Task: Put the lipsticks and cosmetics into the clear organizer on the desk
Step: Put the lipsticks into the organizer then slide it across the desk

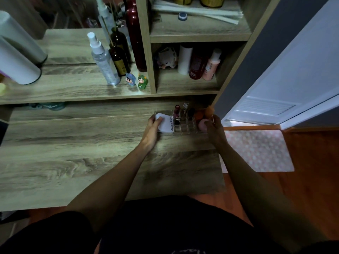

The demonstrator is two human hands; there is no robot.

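The clear organizer [185, 127] stands at the desk's far right, just under the shelf unit. A white compact [167, 123] printed "4U2skin" rests in its left end, and my left hand [153, 128] is closed on the compact's left side. Upright in the middle slots are a dark red lipstick [177, 114] and a clear-capped lipstick [185, 109]. Orange sponges [208, 111] and a pink sponge [202, 124] fill the right end. My right hand [214, 128] grips the organizer's right end, fingers against the pink sponge.
Above the desk [73, 162], the shelf unit holds a spray bottle [102, 59], brown bottles [119, 59], two small figurines [136, 81] and several bottles [198, 63] in the right cubby. An open white door [286, 88] and a pink mat [256, 149] lie right of the desk.
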